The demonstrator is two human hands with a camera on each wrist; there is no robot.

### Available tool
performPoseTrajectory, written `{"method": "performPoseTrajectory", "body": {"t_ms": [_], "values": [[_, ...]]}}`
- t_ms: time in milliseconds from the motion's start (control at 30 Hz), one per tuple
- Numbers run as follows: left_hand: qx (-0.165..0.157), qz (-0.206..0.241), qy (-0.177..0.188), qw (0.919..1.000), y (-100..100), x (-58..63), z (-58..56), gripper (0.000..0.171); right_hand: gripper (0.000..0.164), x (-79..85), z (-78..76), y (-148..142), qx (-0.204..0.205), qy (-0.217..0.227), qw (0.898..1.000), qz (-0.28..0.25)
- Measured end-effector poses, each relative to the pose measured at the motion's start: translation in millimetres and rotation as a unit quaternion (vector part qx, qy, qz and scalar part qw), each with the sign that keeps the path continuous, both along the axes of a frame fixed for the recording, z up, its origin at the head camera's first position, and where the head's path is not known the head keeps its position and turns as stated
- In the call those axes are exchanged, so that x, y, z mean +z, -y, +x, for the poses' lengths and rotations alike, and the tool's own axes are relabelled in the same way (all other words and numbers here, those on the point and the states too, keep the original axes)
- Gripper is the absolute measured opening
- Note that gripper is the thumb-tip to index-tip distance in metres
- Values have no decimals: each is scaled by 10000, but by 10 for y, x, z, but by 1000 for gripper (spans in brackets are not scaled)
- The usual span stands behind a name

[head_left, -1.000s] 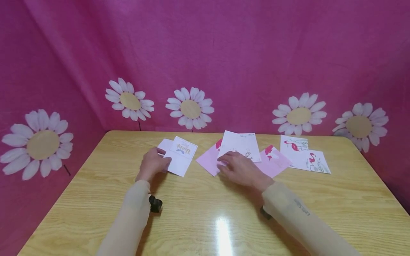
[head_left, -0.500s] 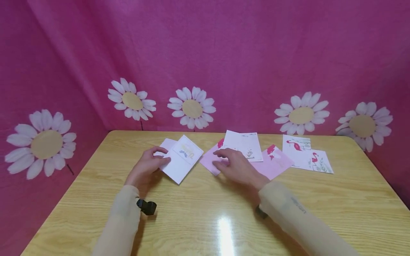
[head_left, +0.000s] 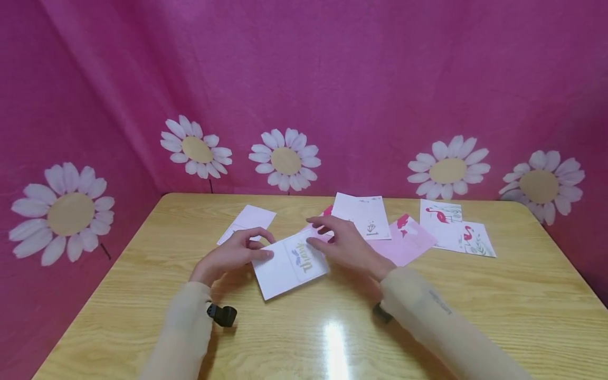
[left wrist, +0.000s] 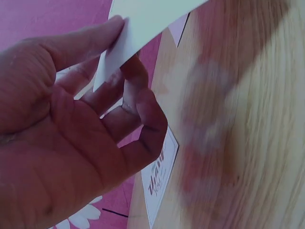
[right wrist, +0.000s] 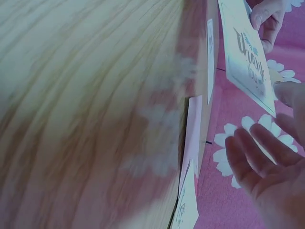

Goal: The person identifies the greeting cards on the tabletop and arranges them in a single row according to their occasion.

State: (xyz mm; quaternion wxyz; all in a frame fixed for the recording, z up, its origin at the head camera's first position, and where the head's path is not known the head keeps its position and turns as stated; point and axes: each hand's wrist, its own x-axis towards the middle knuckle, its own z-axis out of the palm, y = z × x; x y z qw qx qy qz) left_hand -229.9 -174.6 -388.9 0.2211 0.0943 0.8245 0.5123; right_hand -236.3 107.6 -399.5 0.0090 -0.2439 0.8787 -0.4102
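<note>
With left fingers (left wrist: 88, 43), pinching card (head_left: 280, 272) above bench (head_left: 275, 348); with right fingers (right wrist: 245, 164) at card's edge, cannot tell whether gripping.

Magenta daisy curtain (head_left: 361, 79), wooden table (head_left: 285, 338); light glare (head_left: 336, 348)

A curtained corner — pink daisy-printed drape (head_left: 361, 95) behind a wooden table (head_left: 123, 295).

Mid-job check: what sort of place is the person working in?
Probably an indoor tabletop workspace, perhaps screened off: there's a wood-grain table, a magenta fabric backdrop with large daisies behind it, and paper cards laid out.
</note>
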Motion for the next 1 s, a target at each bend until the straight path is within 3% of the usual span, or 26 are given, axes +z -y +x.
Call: {"method": "performPoseTrajectory", "body": {"t_ms": [200, 367, 533, 600, 700, 900, 1000], "values": [[-73, -122, -88, 9999, -57, 14, 42, 26, 28, 40, 38, 49, 8, 129, 9999, 56], [312, -196, -105, 9993, 0, 23, 82, 40, 19, 55, 73, 50, -457, 760, 9948, -499], [857, 16, 179, 9962, 114, 17, 144, 67, 21, 94, 124, 68, -665, 1653, 9699, -1662], [970, 281, 260, 9945, 143, 10, 167, 67, 23, 104, 142, 91, -622, 1910, 9579, -2050], [1130, 792, 323, 9899, 158, 1, 194, 60, 24, 101, 176, 130, -614, 2118, 9490, -2254], [1723, 1341, 289, 9754, 175, 9, 234, 54, 22, 48, 262, 215, -499, 2323, 9506, -1998], [1763, 1276, 250, 9757, 204, 14, 257, 50, 22, 32, 296, 260, -449, 2186, 9576, -1822]]}}
